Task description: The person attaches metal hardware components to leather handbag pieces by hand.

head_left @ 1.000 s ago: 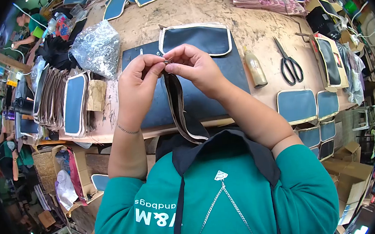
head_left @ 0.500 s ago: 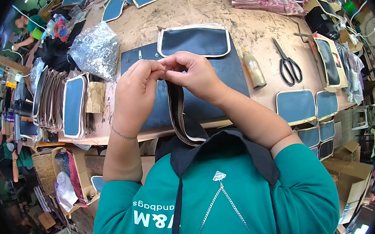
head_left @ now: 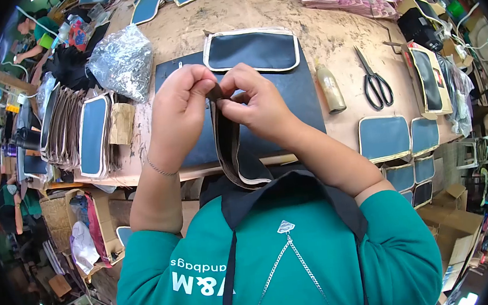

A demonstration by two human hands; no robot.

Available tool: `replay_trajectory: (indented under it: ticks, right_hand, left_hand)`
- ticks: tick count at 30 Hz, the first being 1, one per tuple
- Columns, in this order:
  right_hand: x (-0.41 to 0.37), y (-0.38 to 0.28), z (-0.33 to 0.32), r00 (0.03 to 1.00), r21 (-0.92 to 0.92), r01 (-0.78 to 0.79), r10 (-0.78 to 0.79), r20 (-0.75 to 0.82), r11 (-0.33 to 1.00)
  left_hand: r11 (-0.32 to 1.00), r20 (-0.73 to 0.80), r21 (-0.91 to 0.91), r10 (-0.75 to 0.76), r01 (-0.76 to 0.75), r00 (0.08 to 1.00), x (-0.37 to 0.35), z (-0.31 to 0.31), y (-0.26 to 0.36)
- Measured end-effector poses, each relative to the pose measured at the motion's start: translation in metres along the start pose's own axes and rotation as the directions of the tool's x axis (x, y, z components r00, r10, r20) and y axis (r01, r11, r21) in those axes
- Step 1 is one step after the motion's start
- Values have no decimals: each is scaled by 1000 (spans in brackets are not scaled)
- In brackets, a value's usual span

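A dark strip piece with pale edges [head_left: 229,145] hangs from my fingers down over the table's front edge to my chest. My left hand [head_left: 185,108] pinches its upper end, and my right hand [head_left: 254,102] grips the same end from the other side, fingers curled. Both hands are above a dark board [head_left: 304,106]. Behind them a black panel with a cream border [head_left: 252,51] lies across the board's back edge. A small metal piece [head_left: 180,64] shows just behind my left hand.
Right of the board are a bottle [head_left: 330,90] and black-handled scissors [head_left: 376,85]. Blue panels [head_left: 385,137] lie at the front right. A plastic bag [head_left: 123,64] and stacked panels [head_left: 94,136] stand left. Another person [head_left: 42,31] is at the far left.
My hands have drawn slightly apart, and the top of the dark strip now shows between them. The fingers of my right hand have curled in more.
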State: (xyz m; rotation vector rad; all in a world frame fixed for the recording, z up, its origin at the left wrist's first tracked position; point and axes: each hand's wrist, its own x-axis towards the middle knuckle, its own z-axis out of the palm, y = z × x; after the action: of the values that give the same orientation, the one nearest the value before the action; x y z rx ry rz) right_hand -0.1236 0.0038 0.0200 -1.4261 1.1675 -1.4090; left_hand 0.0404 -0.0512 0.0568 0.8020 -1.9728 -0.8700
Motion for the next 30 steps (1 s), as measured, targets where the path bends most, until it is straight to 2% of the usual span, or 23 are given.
replay_trajectory:
  ticks: [2,5,6,9,10,13,14,17,20,21,23,24,27,28,30]
  right_hand:
    - [0,2,0,1000,-40,-17,17,15,999]
    - [-3,-2,4,981,61,-159,151,121,985]
    - [-1,6,4,982,25,-111,106,156,994]
    - [2,7,5,993,-40,28,-23,114,999]
    - [3,2,1,993,-57,58,-52,101,997]
    - [11,-7,-16,938,-331,337,-283,199,882]
    - [9,-22,-18,954,-333,286,-234,185,899]
    - [12,-37,-29,913,-461,393,-278,298,796]
    - [18,-33,-45,866,-528,499,-394,307,687]
    - [17,-32,-47,869,-564,494,-387,307,661]
    - [15,-30,-50,873,-632,485,-374,312,605]
    - [11,-32,-51,916,-681,398,-238,322,615]
    - [4,-21,-50,919,-719,393,-269,287,573]
    - [3,-12,-54,952,-714,302,-155,265,632]
    - [0,-14,-58,966,-758,238,-69,248,607]
  left_hand:
    - [997,0,-67,-36,36,999,2,0,-4]
    - [916,53,-356,-178,185,983,5,0,-14]
    - [912,92,-360,-173,195,981,4,2,-23]
    - [993,100,-1,-116,116,988,0,-4,-23]
    - [986,65,-67,-149,154,987,0,-5,-23]
    - [930,-24,-276,-258,242,966,3,-5,-24]
    - [929,-75,-282,-269,239,960,5,0,-23]
    - [997,-27,-63,-52,50,998,4,-2,-30]
    - [937,-92,-325,-168,130,981,2,8,-25]
    - [897,-94,-412,-220,164,971,1,11,-26]
    - [904,-95,-399,-205,152,974,-2,22,-30]
    - [908,-96,-392,-197,145,976,-3,27,-32]
    - [954,-66,-255,-183,161,981,-11,35,-31]
    - [960,-65,-243,-157,137,986,-13,38,-39]
    - [942,-68,-292,-194,166,979,-18,43,-38]
